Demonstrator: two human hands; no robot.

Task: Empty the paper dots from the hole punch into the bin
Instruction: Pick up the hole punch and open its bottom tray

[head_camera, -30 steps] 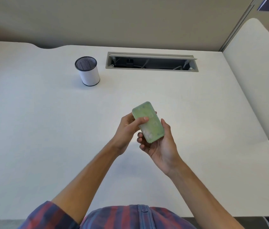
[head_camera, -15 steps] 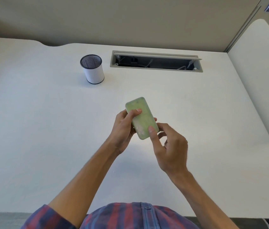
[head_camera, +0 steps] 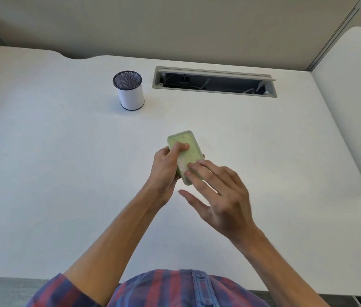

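Desk (head_camera: 64,173): broad white laminate top, beige partition behind, open grey cable tray (head_camera: 215,82) recessed near back edge

Bin (head_camera: 128,90): small white cylinder with dark mesh rim, upright, standing on desk left of cable tray, well apart from both hands, far-left of them. Presumably the target for the dots

Right hand (head_camera: 221,202): hovering just right of and partly over the punch, fingers spread wide and loosely extended, two or three fingertips (head_camera: 194,166) resting on near end of the green face, thumb free below. Not gripping, looks like pressing or prying at the base cover, though can't confirm a seam or catch from this view

Left hand (head_camera: 166,171): wrapped around left side of punch, thumb laid across upper face, other fingers curled underneath out of sight. Carrying the full weight

Hole punch (head_camera: 185,157): pale green translucent plastic block, rounded rectangle, held above desk centre. Flat base face turned up toward camera, pale specks visible through it, likely the dots. Long axis runs from near-right to far-left, far end tilted slightly toward the bin, near end toward the body

Progress: early. Punch picked up and flipped, cover apparently closed, no dots visible on desk or in bin. Left to do: open cover, carry over bin, tip out
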